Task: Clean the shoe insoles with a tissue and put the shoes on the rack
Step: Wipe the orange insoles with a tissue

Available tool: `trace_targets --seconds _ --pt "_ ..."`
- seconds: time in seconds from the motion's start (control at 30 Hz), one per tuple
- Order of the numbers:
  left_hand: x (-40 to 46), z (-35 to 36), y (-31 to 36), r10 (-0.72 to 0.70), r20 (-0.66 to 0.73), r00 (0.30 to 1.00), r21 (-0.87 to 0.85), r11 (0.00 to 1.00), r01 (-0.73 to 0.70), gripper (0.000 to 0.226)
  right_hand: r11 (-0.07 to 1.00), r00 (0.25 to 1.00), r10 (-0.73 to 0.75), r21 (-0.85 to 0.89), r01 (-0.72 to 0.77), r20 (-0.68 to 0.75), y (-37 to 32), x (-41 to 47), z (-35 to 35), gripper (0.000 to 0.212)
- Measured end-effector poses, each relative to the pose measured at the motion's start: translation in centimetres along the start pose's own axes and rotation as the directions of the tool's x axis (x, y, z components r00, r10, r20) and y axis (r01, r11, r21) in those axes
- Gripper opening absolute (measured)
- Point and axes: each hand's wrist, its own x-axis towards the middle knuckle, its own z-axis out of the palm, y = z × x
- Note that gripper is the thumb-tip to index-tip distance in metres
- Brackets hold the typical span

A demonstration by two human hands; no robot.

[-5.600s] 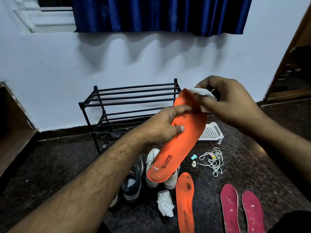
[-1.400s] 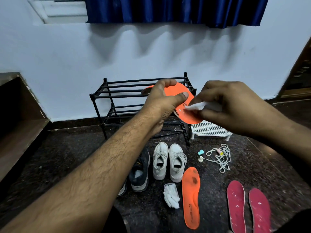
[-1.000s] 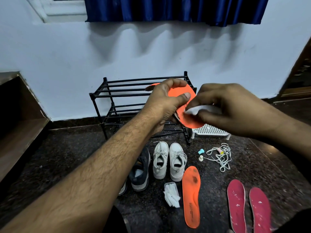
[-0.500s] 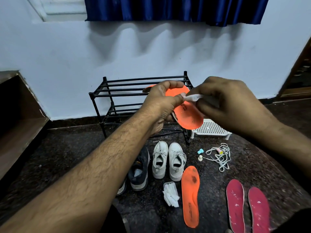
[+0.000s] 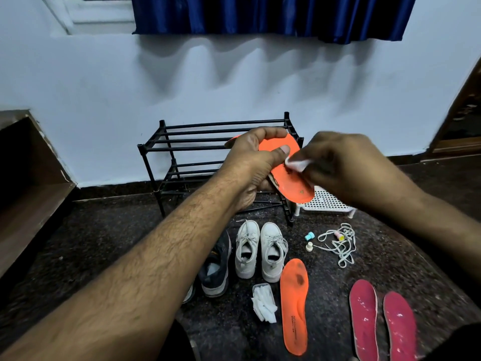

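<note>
Midair, left hand (image 5: 256, 162) grips orange insole (image 5: 291, 175), right hand (image 5: 346, 168) presses tissue (image 5: 297, 164), print unreadable

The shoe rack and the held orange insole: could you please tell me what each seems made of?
Shoe rack: probably black-coated metal tubing; thin straight bars with a slight sheen. Orange insole: likely matte foam; layered edge, scuffed surface.

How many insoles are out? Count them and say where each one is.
4: one orange insole held in the left hand, another orange insole on the floor, two red insoles beside it.
</note>
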Motion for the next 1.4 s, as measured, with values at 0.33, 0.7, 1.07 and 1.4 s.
trace_targets --seconds 0.33,0.7,1.07,1.4 --pt "0.2 -0.5 0.0 -0.010 -0.011 1.000 0.006 1.000 0.010 0.025 0.995 0.996 0.058 0.082 -0.052 -0.071 0.3 0.0 -0.7 0.022" --pt "0.3 -0.3 -0.2 0.001 0.009 1.000 0.026 1.000 -0.001 0.022 0.976 1.000 -0.011 0.216 0.014 -0.018 -0.5 -0.1 -1.1 0.018" --pt "0.3 -0.5 -0.4 0.024 0.003 1.000 0.079 0.997 -0.024 0.023 0.974 0.873 -0.155 0.218 0.058 0.463 -0.6 -0.9 -0.1 0.018" --pt "0.5 0.3 -0.8 0.031 0.022 0.999 0.119 0.992 -0.033 0.021 0.972 0.988 0.146 0.180 -0.154 0.057 0.5 -0.5 0.9 0.010"
